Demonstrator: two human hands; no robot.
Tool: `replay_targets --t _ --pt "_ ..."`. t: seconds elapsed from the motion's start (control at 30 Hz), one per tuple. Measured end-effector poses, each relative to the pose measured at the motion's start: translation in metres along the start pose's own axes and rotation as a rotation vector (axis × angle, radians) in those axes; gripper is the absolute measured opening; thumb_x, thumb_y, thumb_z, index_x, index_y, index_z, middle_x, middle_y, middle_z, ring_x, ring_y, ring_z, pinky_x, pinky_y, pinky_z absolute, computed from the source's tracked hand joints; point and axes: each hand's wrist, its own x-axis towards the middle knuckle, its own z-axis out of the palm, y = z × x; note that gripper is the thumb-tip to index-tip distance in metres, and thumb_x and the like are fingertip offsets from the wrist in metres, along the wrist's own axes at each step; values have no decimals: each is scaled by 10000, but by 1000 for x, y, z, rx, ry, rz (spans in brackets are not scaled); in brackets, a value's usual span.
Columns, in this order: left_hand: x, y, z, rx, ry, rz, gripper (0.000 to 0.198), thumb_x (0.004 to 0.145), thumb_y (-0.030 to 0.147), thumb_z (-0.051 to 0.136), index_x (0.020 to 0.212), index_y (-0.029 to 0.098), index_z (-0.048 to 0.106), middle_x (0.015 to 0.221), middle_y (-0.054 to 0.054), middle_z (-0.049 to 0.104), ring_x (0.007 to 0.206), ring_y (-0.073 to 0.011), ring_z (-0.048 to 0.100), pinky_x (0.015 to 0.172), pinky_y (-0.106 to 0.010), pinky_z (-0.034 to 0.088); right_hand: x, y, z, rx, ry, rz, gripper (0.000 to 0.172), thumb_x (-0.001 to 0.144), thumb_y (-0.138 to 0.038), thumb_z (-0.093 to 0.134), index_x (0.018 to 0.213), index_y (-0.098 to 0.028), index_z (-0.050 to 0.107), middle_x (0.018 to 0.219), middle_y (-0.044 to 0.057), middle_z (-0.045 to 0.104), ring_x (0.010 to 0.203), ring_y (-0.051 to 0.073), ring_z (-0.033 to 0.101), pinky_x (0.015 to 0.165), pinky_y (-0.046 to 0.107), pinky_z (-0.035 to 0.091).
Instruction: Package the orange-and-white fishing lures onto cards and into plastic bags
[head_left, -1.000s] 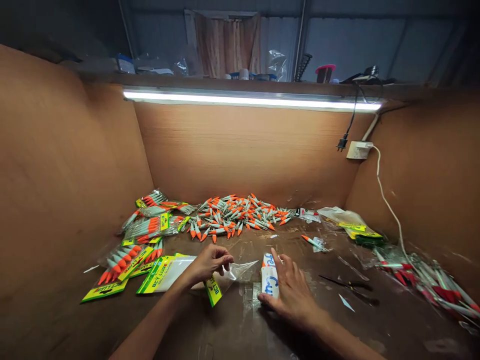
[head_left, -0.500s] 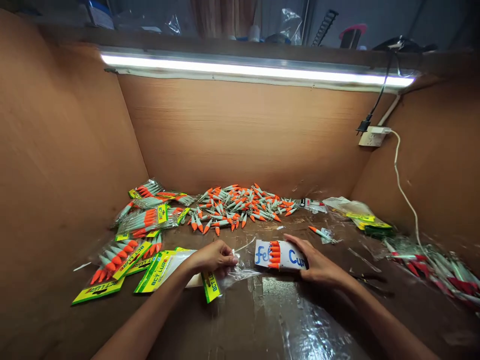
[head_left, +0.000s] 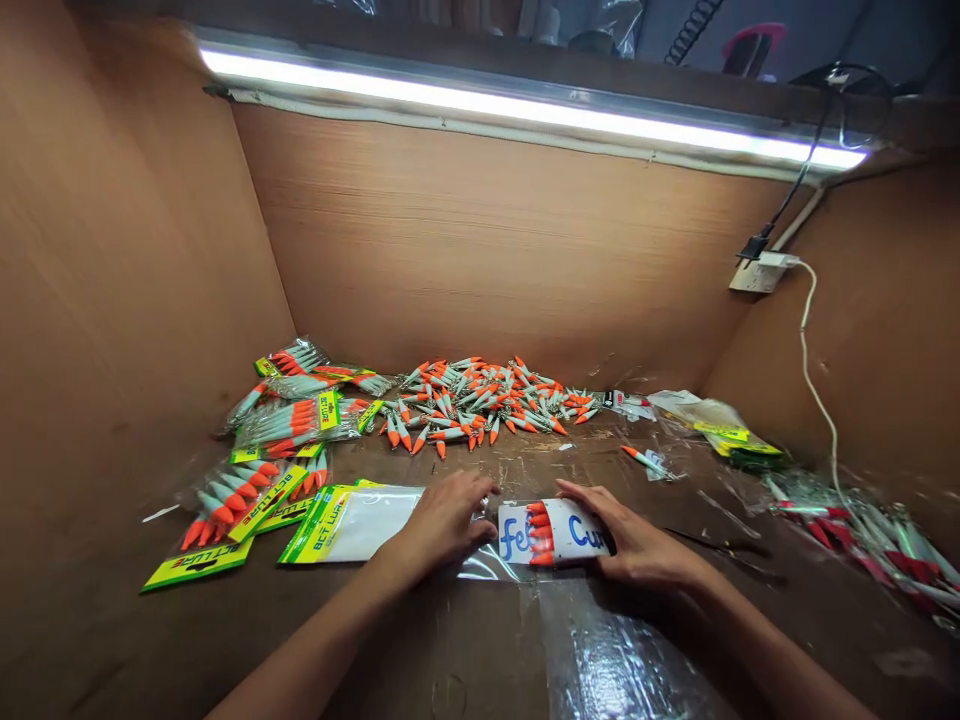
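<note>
My right hand point(head_left: 637, 535) grips a white holder point(head_left: 581, 535) with blue handwriting, its thumb and fingers on the holder's right end. A row of several orange-tipped fishing lures point(head_left: 540, 535) lies in the holder, tips to the left and bodies hidden inside. My left hand point(head_left: 450, 515) is curled at the left of the holder, on a clear plastic bag point(head_left: 484, 568). The bag's film reaches around the holder's left end; its far end is hidden under my left hand. Beside that hand lies a stack of flat yellow-green header bags point(head_left: 326, 530).
Loose orange-and-white lures point(head_left: 480, 405) are piled at the back. Filled lure packets point(head_left: 292, 425) heap on the left. One lure point(head_left: 645, 460) lies right of centre, dark pliers point(head_left: 724, 545) beyond my right hand, and red-and-white lures point(head_left: 862, 540) far right. A white cable point(head_left: 814, 370) hangs there.
My left hand has brought the bag right, up to and around the holder's left end. Its yellow header has gone out of sight under the hand. The view has tilted slightly.
</note>
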Motion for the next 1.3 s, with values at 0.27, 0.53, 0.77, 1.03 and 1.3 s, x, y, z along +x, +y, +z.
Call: replay_targets --t 0.27,0.53,0.77,1.03,1.3 --pt "-12 25 41 213 60 48 570 718 691 699 1081 276 557 1029 -64 642 910 -285 612 718 -334 415 -5 9 -1 19 15 109 989 637 -159 648 1541 -295 272 1433 82 480 1267 308 487 1103 447 364" --pt "-11 26 39 277 19 93 430 777 606 683 1036 279 578 1082 -61 599 955 -279 586 750 -346 431 -15 22 -27 -14 -8 167 973 642 -190 656 1538 -306 296 1443 79 489 1242 320 509 1079 453 385" --pt "-8 26 30 343 82 74 440 826 577 639 1138 272 579 1106 -87 587 1025 -309 550 824 -381 430 -14 28 -28 45 -32 151 997 623 -157 660 1539 -293 291 1489 83 439 1289 324 473 1107 473 356" --pt "0 -7 12 230 79 -3 740 610 625 821 1211 261 587 1183 -95 549 1132 -337 495 936 -416 434 -10 22 -22 40 7 108 997 650 -144 625 1555 -305 239 1494 78 422 1303 297 464 1128 444 339" --pt "4 -16 11 163 93 -26 416 756 425 773 1127 280 654 1127 -58 554 1127 -286 502 959 -393 419 -8 19 -12 -12 1 127 980 658 -144 602 1557 -299 243 1439 89 447 1292 309 461 1126 484 327"
